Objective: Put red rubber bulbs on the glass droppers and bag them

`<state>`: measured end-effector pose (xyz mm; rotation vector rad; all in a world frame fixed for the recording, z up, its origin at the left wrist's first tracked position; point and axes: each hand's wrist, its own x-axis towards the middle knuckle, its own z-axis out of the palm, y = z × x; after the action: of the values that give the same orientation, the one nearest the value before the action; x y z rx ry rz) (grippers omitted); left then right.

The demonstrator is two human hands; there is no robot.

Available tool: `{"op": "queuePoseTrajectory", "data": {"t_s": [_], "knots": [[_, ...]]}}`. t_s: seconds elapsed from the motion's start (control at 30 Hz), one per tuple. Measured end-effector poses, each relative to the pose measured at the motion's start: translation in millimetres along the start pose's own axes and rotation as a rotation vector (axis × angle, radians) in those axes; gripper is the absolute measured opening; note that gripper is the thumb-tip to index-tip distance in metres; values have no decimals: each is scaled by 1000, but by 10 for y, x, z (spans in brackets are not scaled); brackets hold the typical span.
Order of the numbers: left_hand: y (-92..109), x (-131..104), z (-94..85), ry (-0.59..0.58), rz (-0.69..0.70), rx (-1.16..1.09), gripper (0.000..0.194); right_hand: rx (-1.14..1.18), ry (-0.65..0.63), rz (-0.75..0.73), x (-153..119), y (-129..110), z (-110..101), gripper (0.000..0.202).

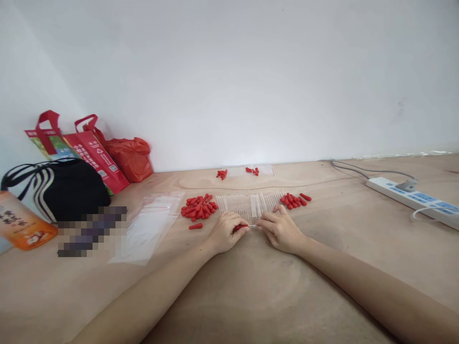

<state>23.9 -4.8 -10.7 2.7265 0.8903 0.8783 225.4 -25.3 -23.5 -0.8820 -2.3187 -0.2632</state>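
Pinched in my left hand [225, 233] is a red rubber dropper bulb [238, 228]. My right hand [281, 231] is closed on a thin clear dropper tube [253, 226], whose end meets or enters the bulb; which of these I cannot tell. Just beyond both hands lies a row of clear dropper tubes [244, 205], side by side on the wooden table [244, 296]. A heap of red bulbs [197, 208] sits left of the row, with a single bulb [195, 226] in front of it. More red bulbs [293, 200] lie at the row's right end.
Flat clear zip bags [154, 222] lie at left. Behind them stand a black drawstring bag [77, 186], red carrier bags [96, 157] and an orange packet [27, 222]. A power strip [419, 198] with cables is at right. Near the wall are further bulbs [222, 174].
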Motion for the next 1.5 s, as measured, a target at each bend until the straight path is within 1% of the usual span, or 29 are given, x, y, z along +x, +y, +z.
{"op": "queuePoseTrajectory", "data": {"t_s": [0.2,0.5,0.83,1.03,1.23,1.37,1.5], "knots": [[1,-1,0,-7,37,6,21,-17,-22,7,2,-22,3,22],[18,9,-15,-18,88,22,17,-23,-73,31,11,-60,0,23],[34,16,-8,-4,111,29,16,25,-79,56,16,-77,27,23],[37,19,-2,-35,113,30,18,11,-113,78,32,-101,31,23],[51,25,-8,-34,135,29,18,26,-127,88,32,-113,34,24],[62,20,-18,-43,111,37,19,36,-111,86,20,-105,34,25],[70,7,-35,16,42,49,18,68,-77,117,16,-101,14,24]]}}
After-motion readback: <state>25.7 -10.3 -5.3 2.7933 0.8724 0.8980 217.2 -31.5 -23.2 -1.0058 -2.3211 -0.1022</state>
